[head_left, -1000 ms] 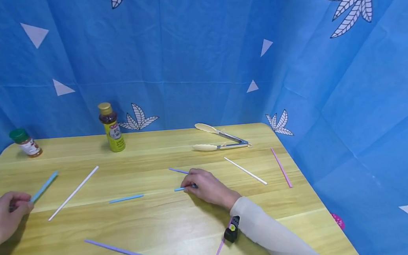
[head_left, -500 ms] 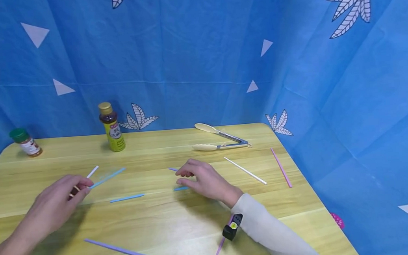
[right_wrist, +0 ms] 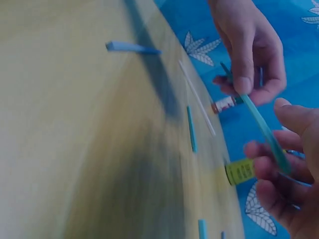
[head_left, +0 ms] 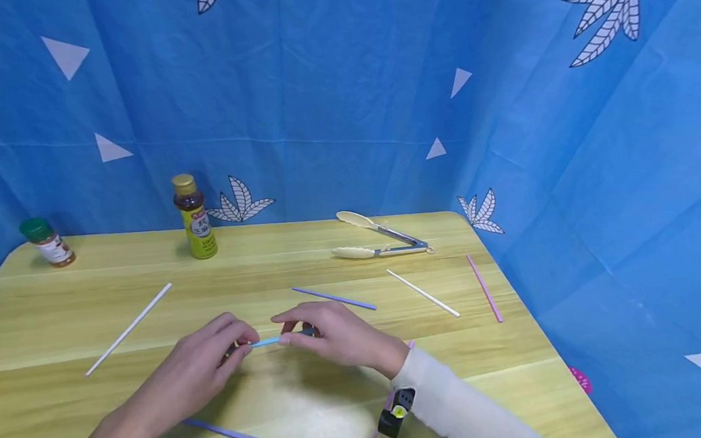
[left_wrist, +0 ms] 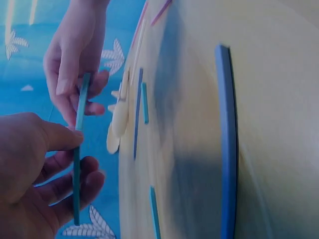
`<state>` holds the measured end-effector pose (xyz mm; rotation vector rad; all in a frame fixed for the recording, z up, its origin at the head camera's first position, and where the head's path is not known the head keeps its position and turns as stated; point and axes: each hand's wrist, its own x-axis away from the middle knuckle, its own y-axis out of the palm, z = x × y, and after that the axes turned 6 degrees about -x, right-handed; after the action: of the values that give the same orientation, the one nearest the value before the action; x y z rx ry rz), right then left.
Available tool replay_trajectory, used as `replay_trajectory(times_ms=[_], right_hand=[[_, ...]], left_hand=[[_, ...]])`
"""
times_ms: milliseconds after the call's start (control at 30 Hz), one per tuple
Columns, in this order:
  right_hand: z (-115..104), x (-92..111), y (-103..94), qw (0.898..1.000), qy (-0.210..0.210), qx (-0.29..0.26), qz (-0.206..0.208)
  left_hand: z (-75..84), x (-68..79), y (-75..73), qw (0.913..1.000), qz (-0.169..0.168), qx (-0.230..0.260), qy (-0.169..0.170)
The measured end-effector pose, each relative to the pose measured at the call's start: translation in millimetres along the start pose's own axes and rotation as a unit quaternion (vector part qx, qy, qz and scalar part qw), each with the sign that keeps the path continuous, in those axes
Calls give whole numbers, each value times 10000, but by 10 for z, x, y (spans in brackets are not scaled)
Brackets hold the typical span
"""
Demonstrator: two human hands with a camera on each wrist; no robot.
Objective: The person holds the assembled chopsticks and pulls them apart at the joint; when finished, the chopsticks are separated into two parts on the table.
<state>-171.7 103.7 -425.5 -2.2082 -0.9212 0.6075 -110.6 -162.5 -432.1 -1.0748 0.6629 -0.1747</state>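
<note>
Left hand (head_left: 201,360) pinches blue stick (head_left: 266,341) above worktop (head_left: 315,418). Right hand (head_left: 342,338) at other end, fingers relaxed, thumb apart from stick. Tongs (head_left: 388,232) lie near far edge.

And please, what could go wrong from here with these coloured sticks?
The light blue stick might swing or slip: the left hand pinches it, but in the right wrist view the thumb of the right hand stands off it.

The black wrist camera overlaps a pink stick in the head view; lowering it could perhaps push that stick.
</note>
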Motion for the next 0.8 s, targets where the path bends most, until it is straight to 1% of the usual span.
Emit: replay_trajectory(times_ms=[100,200,300,400,500,667,800], right_hand=[[-6,33,23,9995,-107,-290,-48],[-4,72,31,9991,-123,-417,-4],[14,110,35,9989,-42,-456,53],[39,148,41,9988,13,-480,114],[63,179,53,9988,0,-465,175],[81,220,86,9989,26,-383,262],[90,252,104,9988,50,-356,337]], left_hand=[[104,-39,27,10000,-68,5,61],[153,-55,62,9999,-40,157,40],[166,-45,101,9988,-2,466,-147],[166,-21,142,9962,-66,774,-397],[170,0,193,9945,-86,911,-510],[192,7,263,9946,101,919,-464],[199,0,288,9955,232,848,-346]])
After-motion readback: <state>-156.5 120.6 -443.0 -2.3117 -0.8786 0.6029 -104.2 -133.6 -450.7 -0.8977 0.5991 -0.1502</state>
